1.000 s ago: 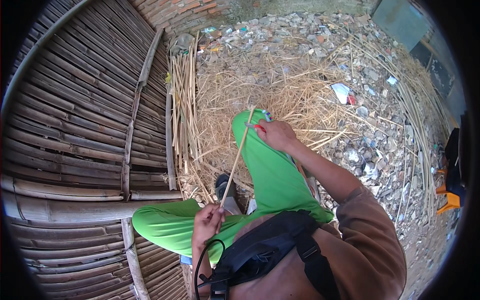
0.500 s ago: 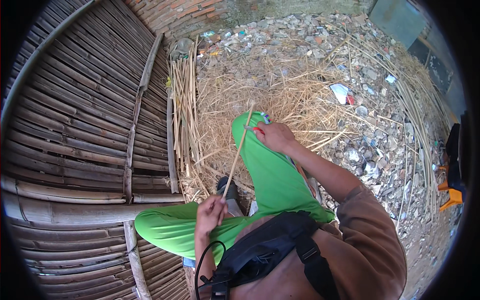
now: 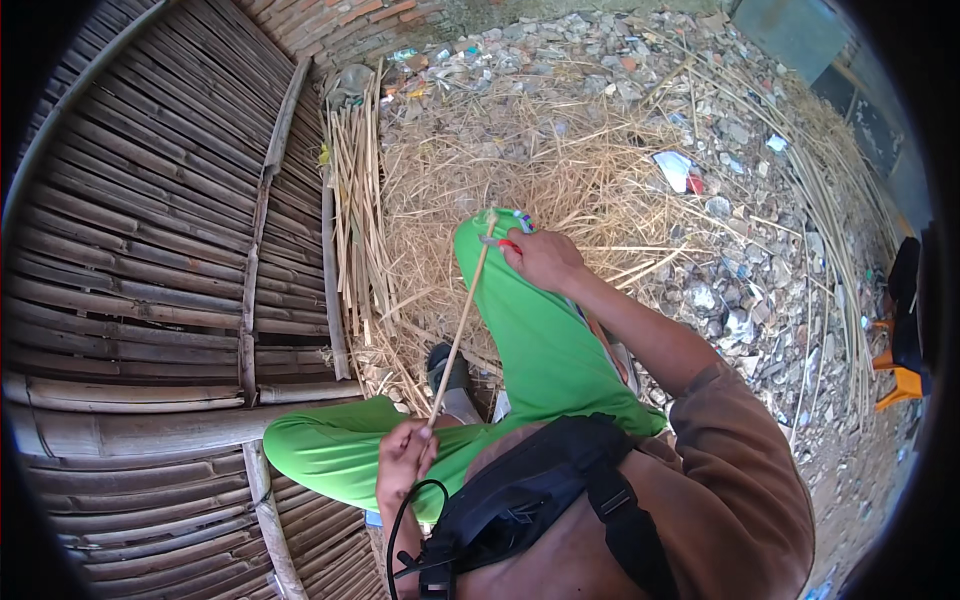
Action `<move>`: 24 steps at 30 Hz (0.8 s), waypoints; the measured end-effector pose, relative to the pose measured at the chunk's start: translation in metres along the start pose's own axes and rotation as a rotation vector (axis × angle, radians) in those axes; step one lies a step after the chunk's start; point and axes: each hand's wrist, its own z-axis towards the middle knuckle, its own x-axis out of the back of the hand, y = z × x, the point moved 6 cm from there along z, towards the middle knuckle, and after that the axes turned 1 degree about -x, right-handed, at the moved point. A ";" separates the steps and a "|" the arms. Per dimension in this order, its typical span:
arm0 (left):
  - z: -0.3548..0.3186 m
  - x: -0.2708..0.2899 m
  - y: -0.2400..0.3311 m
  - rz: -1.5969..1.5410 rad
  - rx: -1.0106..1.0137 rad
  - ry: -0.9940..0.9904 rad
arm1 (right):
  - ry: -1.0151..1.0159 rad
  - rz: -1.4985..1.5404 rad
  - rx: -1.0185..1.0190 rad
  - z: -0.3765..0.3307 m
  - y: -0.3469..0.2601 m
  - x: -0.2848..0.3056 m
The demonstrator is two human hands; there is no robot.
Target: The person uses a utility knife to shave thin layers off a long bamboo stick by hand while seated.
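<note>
A thin, pale bamboo stick [image 3: 458,345] slants across my lap, its far end over my raised knee in green trousers [image 3: 530,330]. Its near end is in my left hand [image 3: 402,460], which is closed around it low down by my other leg. My right hand [image 3: 546,260] rests on the knee, gripping a small knife [image 3: 509,246] with a red handle. The short blade lies across the stick just below its far end, where pale frayed fibres show. My fingers hide most of the handle.
Left stands a bamboo slat platform [image 3: 150,250]. Beside it lies a bundle of split bamboo strips [image 3: 352,190]. Straw-like shavings [image 3: 430,200] and rubble [image 3: 730,240] cover the ground ahead. Long strips [image 3: 830,200] lie at the right, near an orange chair [image 3: 893,385]. A black bag [image 3: 540,470] crosses my waist.
My left hand has drawn back toward me with the stick, so the blade now lies closer to the stick's far end. My right hand stays at the knee. The view has shifted slightly.
</note>
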 end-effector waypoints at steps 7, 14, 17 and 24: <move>-0.017 0.004 0.005 -0.049 0.056 0.006 | 0.024 0.003 -0.001 -0.002 0.001 0.009; 0.032 -0.031 0.018 -0.027 0.019 -0.078 | 0.003 -0.005 0.052 -0.001 -0.004 0.006; 0.032 -0.021 0.010 -0.001 0.045 -0.079 | 0.012 -0.005 0.022 0.000 0.000 0.005; -0.010 -0.002 0.002 -0.078 0.080 0.014 | 0.025 -0.020 0.017 -0.004 0.005 0.008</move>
